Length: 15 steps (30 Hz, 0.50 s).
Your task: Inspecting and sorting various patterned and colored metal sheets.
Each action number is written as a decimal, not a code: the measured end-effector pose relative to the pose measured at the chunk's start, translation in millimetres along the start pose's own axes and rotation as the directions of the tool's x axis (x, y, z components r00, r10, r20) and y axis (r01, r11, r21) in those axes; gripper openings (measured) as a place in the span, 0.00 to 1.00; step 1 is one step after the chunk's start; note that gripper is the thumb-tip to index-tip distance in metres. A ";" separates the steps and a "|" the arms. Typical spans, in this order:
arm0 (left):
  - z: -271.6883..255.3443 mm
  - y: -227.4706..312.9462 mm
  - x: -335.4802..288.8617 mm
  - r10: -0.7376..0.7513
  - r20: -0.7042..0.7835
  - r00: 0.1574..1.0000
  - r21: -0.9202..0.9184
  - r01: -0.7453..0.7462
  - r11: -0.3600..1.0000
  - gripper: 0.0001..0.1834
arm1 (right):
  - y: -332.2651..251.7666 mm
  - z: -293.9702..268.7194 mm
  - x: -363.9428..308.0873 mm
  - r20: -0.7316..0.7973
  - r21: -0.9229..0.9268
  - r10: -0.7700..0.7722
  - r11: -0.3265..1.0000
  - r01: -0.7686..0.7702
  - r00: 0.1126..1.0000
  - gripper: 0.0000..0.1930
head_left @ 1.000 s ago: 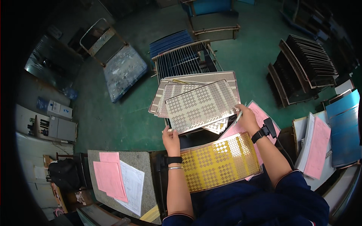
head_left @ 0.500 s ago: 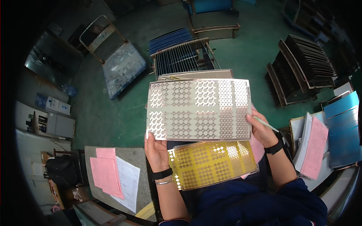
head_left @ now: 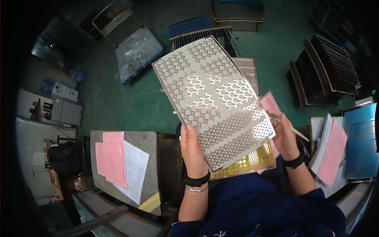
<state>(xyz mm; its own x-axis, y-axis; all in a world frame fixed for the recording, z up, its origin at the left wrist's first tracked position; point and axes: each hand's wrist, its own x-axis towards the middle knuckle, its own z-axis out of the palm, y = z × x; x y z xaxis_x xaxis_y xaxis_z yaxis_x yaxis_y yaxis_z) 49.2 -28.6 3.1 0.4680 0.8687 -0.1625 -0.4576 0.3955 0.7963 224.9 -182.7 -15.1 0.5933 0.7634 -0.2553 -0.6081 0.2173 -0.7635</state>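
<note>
A pale circuit board panel (head_left: pixel 199 71) with rows of shiny copper patterns is held up before me, tilted with its far end toward the left. My left hand (head_left: pixel 194 154) is closed on its lower left edge, thumb on the upper face. At the lower right corner my right hand (head_left: pixel 286 138) grips the panel too, and a thin light-green pen (head_left: pixel 299 133) sticks out from between its fingers. Below the pale panel, close to my body, lies a yellow circuit board panel (head_left: pixel 258 160), mostly covered by it.
On the left, pink sheets (head_left: pixel 109 158) and a white sheet (head_left: pixel 138 158) lie on a grey table (head_left: pixel 152 146). Ahead are a wire rack (head_left: pixel 193 37) and a flatbed trolley (head_left: pixel 138 53). To the right stand a slotted dark rack (head_left: pixel 327 71), more papers (head_left: pixel 335 148) and blue boards (head_left: pixel 361 138).
The pale panel has turned clockwise in my hands and now covers more of the yellow panel. My left hand has moved right; the whole view has shifted a little.
</note>
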 end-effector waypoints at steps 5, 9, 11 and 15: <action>-2.5 -5.9 -1.5 -0.061 0.042 0.997 0.033 0.059 0.998 0.25 | -1.9 -6.5 3.1 0.043 -0.294 -0.094 0.950 0.103 0.995 0.16; 0.9 -4.5 -3.7 -0.091 0.049 0.995 0.033 0.089 0.995 0.28 | -1.5 0.4 -5.0 0.021 -0.339 -0.137 0.931 0.136 0.990 0.14; -1.2 -5.7 -3.6 -0.107 0.061 0.992 0.015 0.106 0.994 0.28 | -4.6 4.4 -9.1 0.013 -0.351 -0.138 0.927 0.134 0.990 0.13; -1.5 -4.9 -4.7 -0.099 0.055 0.994 0.009 0.099 0.995 0.29 | -5.1 5.5 -11.3 0.031 -0.364 -0.152 0.919 0.153 0.988 0.13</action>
<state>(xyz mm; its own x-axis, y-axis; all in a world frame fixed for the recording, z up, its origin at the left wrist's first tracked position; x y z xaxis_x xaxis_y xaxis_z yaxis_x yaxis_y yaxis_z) 48.0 -34.2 -0.9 0.5516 0.8077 -0.2084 -0.4023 0.4764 0.7818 218.3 -189.1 -5.1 0.6622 0.7401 -0.1173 -0.2757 0.0950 -0.9566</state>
